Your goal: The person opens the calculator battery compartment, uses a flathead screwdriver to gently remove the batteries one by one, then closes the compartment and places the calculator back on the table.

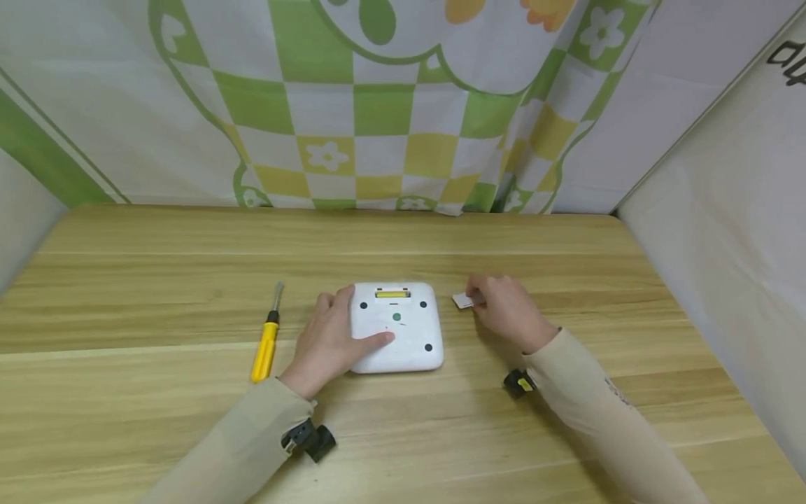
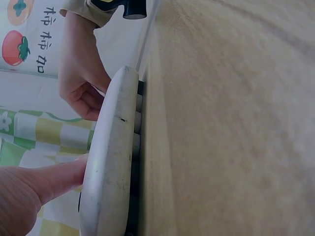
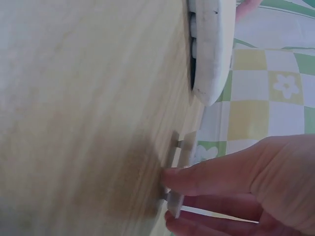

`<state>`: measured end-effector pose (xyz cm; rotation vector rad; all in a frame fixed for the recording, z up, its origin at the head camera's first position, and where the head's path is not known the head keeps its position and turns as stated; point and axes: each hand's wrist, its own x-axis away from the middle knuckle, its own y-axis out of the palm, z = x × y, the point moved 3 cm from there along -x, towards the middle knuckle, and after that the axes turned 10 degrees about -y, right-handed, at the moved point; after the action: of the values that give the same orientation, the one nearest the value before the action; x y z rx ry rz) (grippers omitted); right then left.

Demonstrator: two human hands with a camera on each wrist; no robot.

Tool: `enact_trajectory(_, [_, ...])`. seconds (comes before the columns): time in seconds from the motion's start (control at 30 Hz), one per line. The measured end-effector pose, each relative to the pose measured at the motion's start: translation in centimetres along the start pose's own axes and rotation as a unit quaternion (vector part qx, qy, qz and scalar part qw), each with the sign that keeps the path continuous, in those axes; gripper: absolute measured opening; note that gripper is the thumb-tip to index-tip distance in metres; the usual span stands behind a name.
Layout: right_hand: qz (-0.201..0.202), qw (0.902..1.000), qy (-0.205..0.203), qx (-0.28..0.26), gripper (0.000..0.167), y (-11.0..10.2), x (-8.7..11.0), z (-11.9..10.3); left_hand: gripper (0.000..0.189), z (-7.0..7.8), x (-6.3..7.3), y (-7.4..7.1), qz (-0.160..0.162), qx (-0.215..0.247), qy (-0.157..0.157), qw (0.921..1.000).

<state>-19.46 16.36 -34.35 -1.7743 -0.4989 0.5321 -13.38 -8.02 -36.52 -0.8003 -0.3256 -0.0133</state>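
A white calculator [image 1: 409, 355] lies face down, its key side towards the table; key edges show beneath it in both wrist views. In its open battery slot sits a yellow battery [image 1: 393, 295]. My left hand [image 1: 327, 343] grips the calculator's left side, fingers at the far left edge and thumb [image 2: 64, 177] on the back. To the right of the calculator, my right hand [image 1: 506, 311] pinches a small white battery cover [image 1: 462, 301]. Low over the wood, the cover [image 3: 186, 152] shows small tabs on its table-facing side; the fingers hide part of it.
A yellow-handled screwdriver [image 1: 266, 343] lies left of my left hand, tip pointing away. The wooden table [image 1: 157, 280] ends at a checked green and yellow curtain [image 1: 384, 105]. Wrist cameras [image 1: 315, 441] hang under both sleeves.
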Motion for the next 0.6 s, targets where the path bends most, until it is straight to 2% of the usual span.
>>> enact_trajectory(0.6, [-0.007,0.9996,-0.008,-0.026,0.021,-0.12,0.36,0.05,0.097,0.04,-0.04,-0.02,0.001,-0.003,0.002,1.0])
